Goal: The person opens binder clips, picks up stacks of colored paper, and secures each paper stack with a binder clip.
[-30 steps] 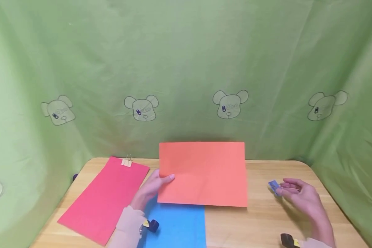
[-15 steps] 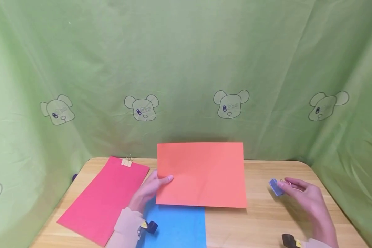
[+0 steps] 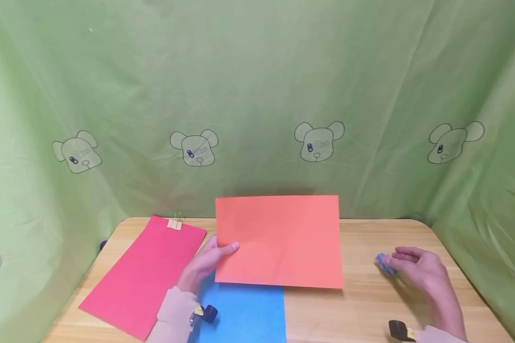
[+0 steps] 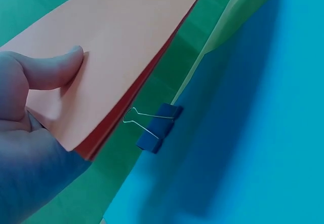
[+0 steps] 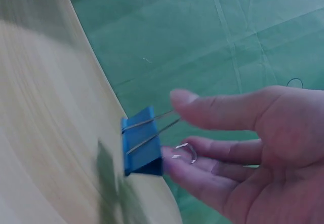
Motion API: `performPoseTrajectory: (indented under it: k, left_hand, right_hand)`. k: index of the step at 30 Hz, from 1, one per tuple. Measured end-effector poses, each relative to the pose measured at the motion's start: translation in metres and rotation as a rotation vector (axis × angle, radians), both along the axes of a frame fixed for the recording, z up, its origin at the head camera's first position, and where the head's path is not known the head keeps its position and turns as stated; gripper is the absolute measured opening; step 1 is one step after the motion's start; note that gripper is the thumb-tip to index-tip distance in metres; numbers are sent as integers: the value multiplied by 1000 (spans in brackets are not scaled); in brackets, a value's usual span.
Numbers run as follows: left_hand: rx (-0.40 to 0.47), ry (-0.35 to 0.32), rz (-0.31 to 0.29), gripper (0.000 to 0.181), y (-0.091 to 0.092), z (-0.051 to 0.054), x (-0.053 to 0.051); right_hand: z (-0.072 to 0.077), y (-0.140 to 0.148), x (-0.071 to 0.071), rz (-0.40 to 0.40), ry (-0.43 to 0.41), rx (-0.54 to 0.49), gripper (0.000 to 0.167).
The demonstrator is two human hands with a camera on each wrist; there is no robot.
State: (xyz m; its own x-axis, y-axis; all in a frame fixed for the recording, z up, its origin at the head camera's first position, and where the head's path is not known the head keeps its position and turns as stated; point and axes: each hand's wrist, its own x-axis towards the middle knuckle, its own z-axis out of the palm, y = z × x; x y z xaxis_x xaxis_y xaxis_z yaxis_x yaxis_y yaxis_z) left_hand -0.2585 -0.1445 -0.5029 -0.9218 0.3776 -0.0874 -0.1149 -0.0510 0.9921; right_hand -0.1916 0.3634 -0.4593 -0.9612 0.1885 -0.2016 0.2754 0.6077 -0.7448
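My left hand (image 3: 208,259) grips the left edge of a stack of orange paper (image 3: 283,240), thumb on the front. In the left wrist view the stack's sheets part slightly along one edge. It is raised at a tilt above blue paper (image 3: 251,312) lying on the table. A dark blue binder clip (image 4: 159,127) sits on the blue paper's edge, hidden from the head view. Off to the right, my right hand (image 3: 425,271) pinches another blue binder clip (image 5: 142,143) by its wire handles, just over the table and apart from the orange stack.
Red paper (image 3: 146,276) lies slanted on the table's left side, with a pale binder clip (image 3: 174,224) on its far edge. The wooden table (image 3: 360,305) ends at a green curtain (image 3: 257,95) behind and at both sides.
The blue binder clip has turned in my right hand's fingers while that hand stays in nearly the same place. The orange paper has shifted very slightly left.
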Motion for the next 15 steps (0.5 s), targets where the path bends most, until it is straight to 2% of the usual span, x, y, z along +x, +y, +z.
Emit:
performPoseTrajectory:
  k: [7, 12, 15]
  left_hand:
    - [15, 1, -19, 32, 1, -2, 0]
    - [4, -6, -11, 35, 0, -3, 0]
    - [-3, 6, -11, 35, 0, -4, 0]
  right_hand:
    - [3, -1, 0, 32, 11, 61, 82]
    - [6, -4, 1, -14, 47, 103, 82]
    - [7, -5, 3, -28, 63, 77, 85]
